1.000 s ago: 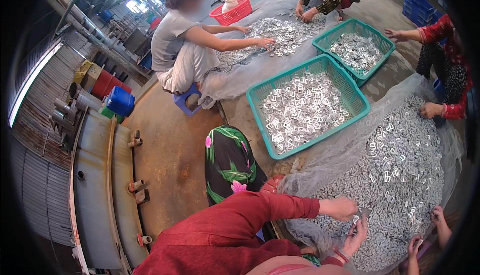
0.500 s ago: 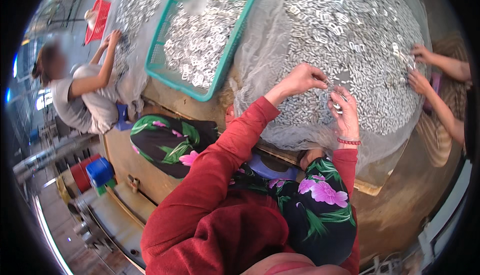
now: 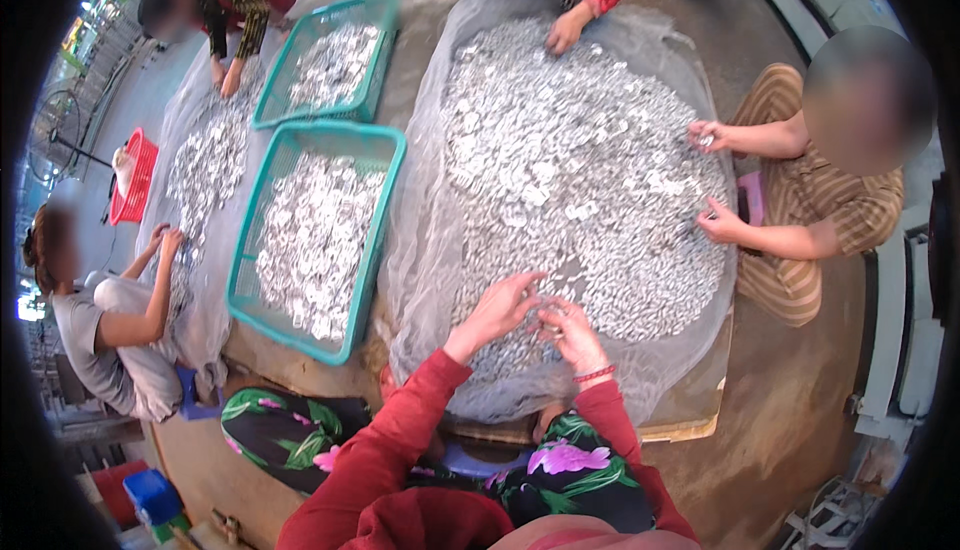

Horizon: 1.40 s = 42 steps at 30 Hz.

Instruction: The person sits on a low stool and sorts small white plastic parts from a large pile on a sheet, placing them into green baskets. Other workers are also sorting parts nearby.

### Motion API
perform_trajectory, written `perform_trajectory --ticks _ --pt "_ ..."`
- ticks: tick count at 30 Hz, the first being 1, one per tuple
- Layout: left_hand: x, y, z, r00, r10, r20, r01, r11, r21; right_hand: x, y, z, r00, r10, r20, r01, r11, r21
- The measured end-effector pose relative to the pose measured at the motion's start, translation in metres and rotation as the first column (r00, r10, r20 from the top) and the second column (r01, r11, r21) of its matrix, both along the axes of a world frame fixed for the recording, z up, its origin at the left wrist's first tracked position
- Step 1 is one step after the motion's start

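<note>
My left hand (image 3: 497, 312) and my right hand (image 3: 574, 336) meet over the near edge of a wide heap of small silver metal pieces (image 3: 640, 250). The heap mixes tiny elongated bits with larger flat links that have openings. Both hands are pinched at the fingertips, nearly touching. A little silver metal shows at the right fingers, while whatever the left fingers pinch is too small to make out. A red bead bracelet (image 3: 595, 375) circles my right wrist. Pale grey netting (image 3: 420, 280) lies beneath the heap.
Left of the heap stand two green baskets (image 3: 236, 285) of flat silver links. Beyond them, more metal pieces (image 3: 210, 165) lie on netting, with two people working there. Another person's hands (image 3: 712, 222) work at the heap's right side; a further hand (image 3: 568, 30) reaches in at the far edge.
The view has shifted, bringing the far workers and the second basket into sight. My hands remain close together over the near part of the heap, and their fingertips have drawn nearer.
</note>
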<state>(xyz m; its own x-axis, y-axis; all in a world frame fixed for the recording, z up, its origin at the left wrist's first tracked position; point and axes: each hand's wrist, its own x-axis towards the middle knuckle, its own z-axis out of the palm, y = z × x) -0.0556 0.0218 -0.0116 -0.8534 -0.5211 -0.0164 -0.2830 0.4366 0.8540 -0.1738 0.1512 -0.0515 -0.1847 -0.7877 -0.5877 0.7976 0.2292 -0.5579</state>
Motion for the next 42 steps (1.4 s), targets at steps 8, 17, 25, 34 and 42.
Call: perform_trajectory --ticks 8,17,25,34,42 --pt "-0.007 -0.020 0.026 0.966 -0.257 0.012 0.254 0.943 -0.214 -0.001 0.013 -0.011 0.985 -0.020 0.169 0.033 0.997 -0.076" --pt "-0.015 -0.034 0.036 0.820 -0.562 0.108 0.551 0.826 0.117 0.000 0.012 0.006 0.984 0.027 0.179 -0.009 0.995 -0.099" --pt "0.016 -0.019 -0.048 0.886 0.429 -0.178 0.258 -0.136 0.957 -0.026 0.004 0.039 0.920 -0.309 0.243 0.360 0.909 -0.208" --pt "-0.004 0.015 -0.036 0.764 0.595 0.249 0.080 -0.471 0.879 -0.009 -0.029 0.049 -0.003 -0.096 -0.995 -0.373 0.924 -0.088" --pt "0.153 -0.165 0.046 0.453 0.779 -0.433 0.232 0.366 0.901 -0.138 -0.042 -0.026 0.073 0.079 -0.994 0.007 0.997 0.079"
